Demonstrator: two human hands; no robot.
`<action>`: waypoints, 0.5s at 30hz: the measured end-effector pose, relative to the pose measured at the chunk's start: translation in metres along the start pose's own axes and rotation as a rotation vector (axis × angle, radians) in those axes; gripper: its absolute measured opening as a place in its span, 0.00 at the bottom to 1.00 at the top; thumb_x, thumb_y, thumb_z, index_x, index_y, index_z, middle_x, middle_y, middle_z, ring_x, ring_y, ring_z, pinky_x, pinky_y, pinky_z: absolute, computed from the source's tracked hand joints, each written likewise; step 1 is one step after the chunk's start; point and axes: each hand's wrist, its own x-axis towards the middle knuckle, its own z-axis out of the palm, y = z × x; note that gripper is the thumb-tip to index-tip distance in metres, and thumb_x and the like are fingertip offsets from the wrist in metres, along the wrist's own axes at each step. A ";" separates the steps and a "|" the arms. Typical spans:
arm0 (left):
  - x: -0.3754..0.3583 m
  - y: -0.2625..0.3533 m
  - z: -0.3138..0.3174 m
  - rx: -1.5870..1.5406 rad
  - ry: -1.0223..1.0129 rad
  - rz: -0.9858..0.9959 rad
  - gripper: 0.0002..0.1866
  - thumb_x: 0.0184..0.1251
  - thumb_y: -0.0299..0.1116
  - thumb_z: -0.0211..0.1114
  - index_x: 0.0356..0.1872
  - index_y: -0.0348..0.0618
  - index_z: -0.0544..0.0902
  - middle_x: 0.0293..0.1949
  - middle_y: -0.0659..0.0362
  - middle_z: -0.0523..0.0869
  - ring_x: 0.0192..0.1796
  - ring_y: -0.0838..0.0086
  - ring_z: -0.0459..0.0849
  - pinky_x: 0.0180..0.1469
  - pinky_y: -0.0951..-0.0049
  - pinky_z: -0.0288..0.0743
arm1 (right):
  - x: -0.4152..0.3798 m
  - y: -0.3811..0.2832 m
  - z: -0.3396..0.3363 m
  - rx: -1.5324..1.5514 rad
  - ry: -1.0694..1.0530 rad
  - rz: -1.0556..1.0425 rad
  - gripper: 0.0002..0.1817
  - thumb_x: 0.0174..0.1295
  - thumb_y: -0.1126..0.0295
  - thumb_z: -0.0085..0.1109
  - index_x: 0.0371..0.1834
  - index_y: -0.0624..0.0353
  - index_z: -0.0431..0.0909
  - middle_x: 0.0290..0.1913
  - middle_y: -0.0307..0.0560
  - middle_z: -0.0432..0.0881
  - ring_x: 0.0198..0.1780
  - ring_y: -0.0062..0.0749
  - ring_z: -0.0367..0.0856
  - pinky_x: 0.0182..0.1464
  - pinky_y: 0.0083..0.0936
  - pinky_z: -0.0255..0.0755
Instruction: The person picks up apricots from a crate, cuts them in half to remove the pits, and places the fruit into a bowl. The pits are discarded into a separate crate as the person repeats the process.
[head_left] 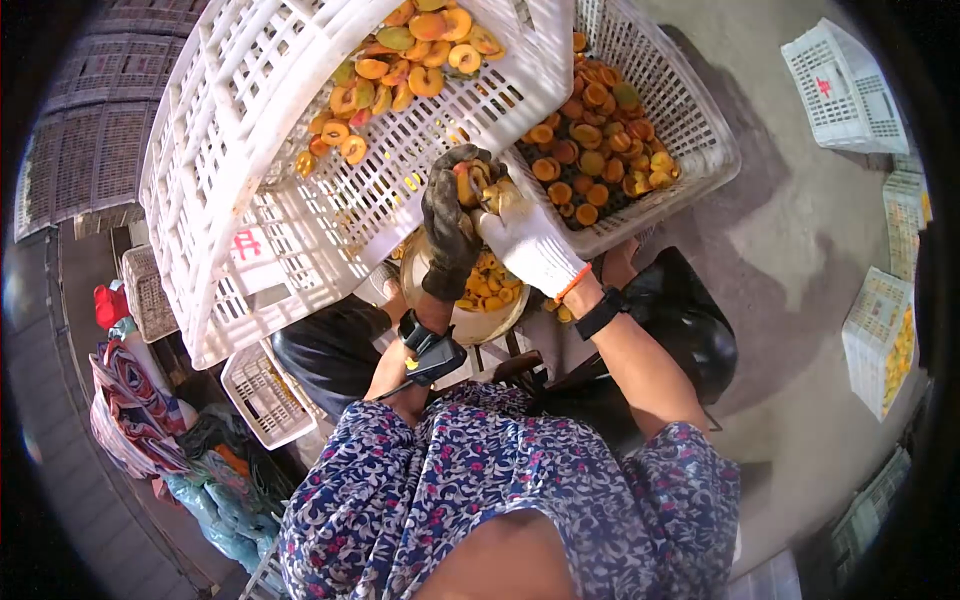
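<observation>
My left hand (448, 225), in a dark, stained glove, is curled around apricot halves (468, 184) in front of me. My right hand (522, 240), in a white knit glove with an orange cuff, meets it there, its fingers closed at the same fruit. A tilted white plastic crate (262, 80) at upper left holds loose apricot halves (425, 82). Behind my right hand, another white crate (712, 135) contains darker orange halves (590, 150). Below my hands, between my legs, stands a pale bucket (478, 328) with yellow-orange pieces (492, 288) inside.
Stacked crates (115, 70) line the far left. A smaller crate (265, 395) sits by my left leg, near a heap of cloth and bags (150, 410). On the right floor are a white crate (840, 90) and a crate with yellow fruit (875, 335).
</observation>
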 end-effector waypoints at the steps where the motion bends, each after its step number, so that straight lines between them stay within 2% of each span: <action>1: 0.001 -0.001 -0.007 0.144 -0.046 0.049 0.32 0.71 0.57 0.46 0.55 0.34 0.68 0.49 0.50 0.77 0.47 0.61 0.81 0.54 0.61 0.76 | -0.001 0.007 0.007 0.005 -0.049 -0.016 0.08 0.57 0.69 0.50 0.28 0.64 0.71 0.27 0.61 0.75 0.32 0.52 0.78 0.28 0.42 0.70; 2: 0.001 0.000 -0.013 0.287 -0.090 0.098 0.32 0.71 0.57 0.46 0.55 0.33 0.68 0.48 0.49 0.78 0.47 0.62 0.81 0.54 0.62 0.76 | 0.000 0.007 0.009 0.006 -0.051 -0.019 0.08 0.57 0.69 0.50 0.28 0.64 0.71 0.27 0.61 0.75 0.32 0.52 0.78 0.28 0.42 0.70; 3: 0.002 0.003 -0.018 0.563 -0.102 0.140 0.31 0.72 0.57 0.43 0.54 0.33 0.68 0.47 0.48 0.78 0.48 0.63 0.81 0.55 0.64 0.75 | 0.003 0.005 0.008 0.168 -0.090 0.155 0.07 0.56 0.70 0.50 0.27 0.63 0.72 0.25 0.59 0.75 0.30 0.49 0.78 0.27 0.38 0.70; 4: -0.003 0.004 -0.019 0.622 -0.097 0.166 0.31 0.72 0.57 0.43 0.54 0.33 0.69 0.47 0.48 0.78 0.48 0.64 0.81 0.55 0.64 0.75 | 0.006 0.002 0.006 0.331 -0.127 0.332 0.06 0.56 0.71 0.51 0.26 0.61 0.73 0.24 0.57 0.75 0.28 0.47 0.77 0.26 0.34 0.69; 5: -0.003 0.003 -0.018 0.566 -0.086 0.157 0.31 0.72 0.57 0.43 0.54 0.33 0.69 0.47 0.48 0.78 0.48 0.64 0.81 0.55 0.64 0.75 | 0.008 -0.002 0.002 0.514 -0.129 0.520 0.13 0.59 0.65 0.48 0.25 0.63 0.73 0.20 0.55 0.75 0.25 0.40 0.77 0.26 0.31 0.69; 6: 0.001 0.003 -0.014 0.500 -0.072 0.129 0.31 0.73 0.56 0.43 0.54 0.33 0.69 0.47 0.48 0.78 0.48 0.64 0.81 0.55 0.64 0.75 | 0.009 -0.007 -0.001 0.514 -0.130 0.520 0.13 0.59 0.65 0.48 0.25 0.63 0.73 0.20 0.55 0.75 0.25 0.40 0.77 0.26 0.31 0.69; 8: -0.002 0.005 -0.003 0.225 0.003 0.060 0.31 0.73 0.56 0.42 0.53 0.33 0.69 0.47 0.48 0.79 0.49 0.64 0.81 0.55 0.65 0.75 | 0.010 -0.012 -0.005 1.067 -0.189 0.778 0.15 0.59 0.64 0.48 0.22 0.66 0.71 0.16 0.51 0.72 0.22 0.34 0.75 0.26 0.29 0.67; 9: 0.000 0.005 0.002 0.116 0.039 0.028 0.30 0.73 0.56 0.42 0.53 0.33 0.69 0.47 0.48 0.79 0.49 0.64 0.81 0.55 0.65 0.75 | 0.013 -0.014 -0.014 1.122 -0.198 0.783 0.15 0.60 0.64 0.49 0.24 0.67 0.70 0.16 0.48 0.70 0.22 0.29 0.74 0.26 0.29 0.66; 10: 0.001 0.007 0.006 0.036 0.065 -0.001 0.30 0.73 0.56 0.41 0.53 0.33 0.69 0.46 0.48 0.79 0.49 0.64 0.81 0.55 0.65 0.75 | 0.014 -0.016 -0.014 1.120 -0.202 0.782 0.15 0.60 0.64 0.49 0.24 0.67 0.70 0.16 0.48 0.70 0.22 0.29 0.74 0.26 0.29 0.66; 12: 0.006 0.012 0.011 -0.047 0.089 -0.039 0.30 0.73 0.56 0.41 0.53 0.33 0.69 0.46 0.48 0.79 0.49 0.64 0.80 0.55 0.65 0.75 | 0.018 -0.019 -0.013 0.811 -0.017 0.641 0.14 0.60 0.64 0.49 0.28 0.67 0.70 0.17 0.51 0.71 0.21 0.37 0.74 0.26 0.31 0.66; 13: 0.007 0.015 0.013 -0.077 0.090 -0.052 0.30 0.74 0.56 0.41 0.53 0.34 0.70 0.46 0.48 0.79 0.49 0.64 0.80 0.55 0.65 0.75 | 0.013 -0.013 -0.003 0.487 0.148 0.308 0.12 0.59 0.67 0.51 0.31 0.68 0.70 0.22 0.56 0.73 0.24 0.47 0.75 0.29 0.35 0.67; 14: 0.008 0.018 0.014 -0.077 0.088 -0.053 0.30 0.74 0.56 0.41 0.53 0.34 0.70 0.46 0.48 0.79 0.49 0.64 0.80 0.55 0.65 0.75 | 0.012 -0.008 -0.001 0.487 0.150 0.309 0.12 0.59 0.67 0.51 0.31 0.68 0.70 0.22 0.56 0.73 0.24 0.47 0.75 0.29 0.35 0.67; 15: 0.008 0.023 0.015 -0.078 0.040 -0.078 0.29 0.75 0.54 0.40 0.53 0.34 0.70 0.46 0.49 0.79 0.49 0.64 0.80 0.55 0.65 0.75 | 0.011 -0.005 -0.002 0.520 0.116 0.425 0.11 0.59 0.68 0.52 0.32 0.68 0.69 0.25 0.59 0.73 0.28 0.50 0.75 0.30 0.37 0.67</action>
